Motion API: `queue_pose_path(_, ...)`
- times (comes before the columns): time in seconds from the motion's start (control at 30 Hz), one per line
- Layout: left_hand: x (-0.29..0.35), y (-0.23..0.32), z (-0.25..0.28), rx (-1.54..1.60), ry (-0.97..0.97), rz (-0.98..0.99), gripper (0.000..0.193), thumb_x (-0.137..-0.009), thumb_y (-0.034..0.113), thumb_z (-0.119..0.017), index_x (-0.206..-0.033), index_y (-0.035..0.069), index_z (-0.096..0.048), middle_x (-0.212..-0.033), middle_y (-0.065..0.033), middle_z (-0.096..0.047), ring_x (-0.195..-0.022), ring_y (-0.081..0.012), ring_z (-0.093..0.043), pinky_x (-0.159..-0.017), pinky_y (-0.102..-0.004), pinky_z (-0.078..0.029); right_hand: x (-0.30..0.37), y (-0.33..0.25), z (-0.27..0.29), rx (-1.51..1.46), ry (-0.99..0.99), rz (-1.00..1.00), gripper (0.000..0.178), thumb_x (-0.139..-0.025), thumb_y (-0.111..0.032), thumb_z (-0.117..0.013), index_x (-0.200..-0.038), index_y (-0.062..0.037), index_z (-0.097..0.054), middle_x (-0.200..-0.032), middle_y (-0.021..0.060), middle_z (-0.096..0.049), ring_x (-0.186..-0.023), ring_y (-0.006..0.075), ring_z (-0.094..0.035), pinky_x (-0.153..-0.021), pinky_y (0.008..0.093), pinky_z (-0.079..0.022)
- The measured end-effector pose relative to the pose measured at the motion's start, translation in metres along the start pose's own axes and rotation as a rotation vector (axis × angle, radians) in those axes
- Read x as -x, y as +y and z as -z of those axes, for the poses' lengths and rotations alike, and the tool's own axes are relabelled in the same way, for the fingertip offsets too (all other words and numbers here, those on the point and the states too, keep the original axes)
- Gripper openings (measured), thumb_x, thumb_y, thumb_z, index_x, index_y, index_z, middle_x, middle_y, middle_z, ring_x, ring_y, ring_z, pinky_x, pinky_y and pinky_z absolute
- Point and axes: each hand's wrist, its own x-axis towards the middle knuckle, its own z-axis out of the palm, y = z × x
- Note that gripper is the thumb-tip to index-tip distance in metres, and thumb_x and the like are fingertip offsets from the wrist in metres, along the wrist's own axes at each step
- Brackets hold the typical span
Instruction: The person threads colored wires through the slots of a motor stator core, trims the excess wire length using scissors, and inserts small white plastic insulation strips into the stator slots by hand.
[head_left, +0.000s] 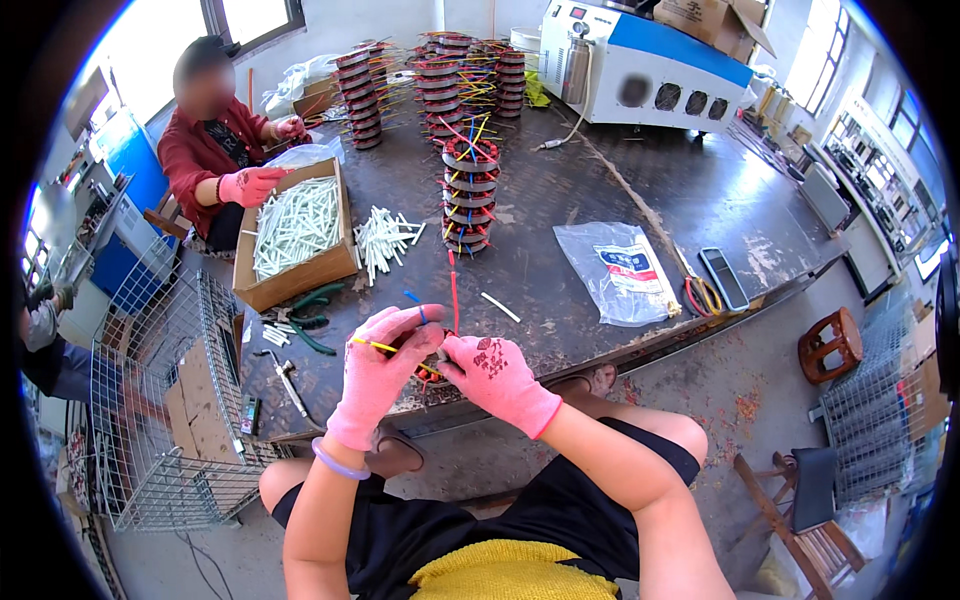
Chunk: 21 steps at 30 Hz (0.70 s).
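Both of my hands wear pink gloves and meet at the table's near edge. Between them is a small ring-shaped wound stator (430, 374), mostly hidden by fingers, with red, yellow and blue wires sticking out. My left hand (375, 375) is closed round its left side, a yellow wire crossing the fingers. Pressed together at its right side are the fingertips of my right hand (498, 380); what they pinch is hidden. A red wire (453, 290) points away from me. Beyond stands a stack of wound stators (468, 205). One white tube (500, 307) lies right of the wire.
Left are an open carton (300, 290) of white tubes, a loose tube pile (383, 240), green-handled pliers (315, 340) and a metal tool (287, 385). Right lie a plastic bag (615, 275), scissors (703, 296) and a phone-like device (724, 280). A co-worker (215, 150) sits far left.
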Motion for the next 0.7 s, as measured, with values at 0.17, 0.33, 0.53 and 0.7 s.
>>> queue_pose_path(0.17,-0.010,0.008,-0.007,-0.105,0.016,-0.113,0.018,-0.085,-0.001,-0.065,-0.102,0.001,-0.071,-0.079,-0.0031,-0.062,-0.072,-0.0097,-0.061,-0.066,-0.0243,-0.049,-0.002,0.010,-0.011,-0.014,-0.035,-0.094,0.021,-0.090,-0.027,-0.061,-0.092,-0.0065,-0.057,-0.090,0.0135,-0.066,-0.082,0.0333,-0.066,-0.067,0.0442,-0.053)
queue_pose_path(0.33,-0.018,0.009,-0.021,-0.019,0.021,-0.071,0.013,-0.088,0.000,-0.060,-0.098,-0.003,-0.068,-0.077,-0.0024,-0.056,-0.069,-0.0086,-0.054,-0.063,-0.0234,-0.045,-0.005,0.009,0.006,-0.174,0.030,-0.088,0.024,-0.088,-0.028,-0.063,-0.087,-0.0051,-0.057,-0.083,0.0147,-0.064,-0.080,0.0355,-0.064,-0.066,0.0453,-0.049)
queue_pose_path(0.53,-0.025,-0.008,-0.024,0.003,0.046,-0.115,0.015,-0.088,-0.003,-0.058,-0.100,-0.004,-0.068,-0.083,-0.0008,-0.059,-0.072,-0.0071,-0.055,-0.067,-0.0234,-0.046,-0.005,0.022,-0.007,-0.080,-0.024,-0.116,0.017,-0.089,-0.022,-0.062,-0.090,-0.0062,-0.056,-0.085,0.0146,-0.065,-0.082,0.0357,-0.064,-0.068,0.0463,-0.050)
queue_pose_path(0.7,-0.028,-0.006,-0.018,-0.088,0.047,-0.107,0.017,-0.085,0.002,-0.064,-0.100,0.001,-0.070,-0.082,-0.0082,-0.068,-0.077,-0.0186,-0.067,-0.072,-0.0297,-0.052,0.000,0.030,-0.019,-0.145,0.012,-0.132,0.016,-0.091,-0.022,-0.059,-0.095,-0.0071,-0.057,-0.087,0.0151,-0.065,-0.084,0.0360,-0.065,-0.067,0.0463,-0.051)
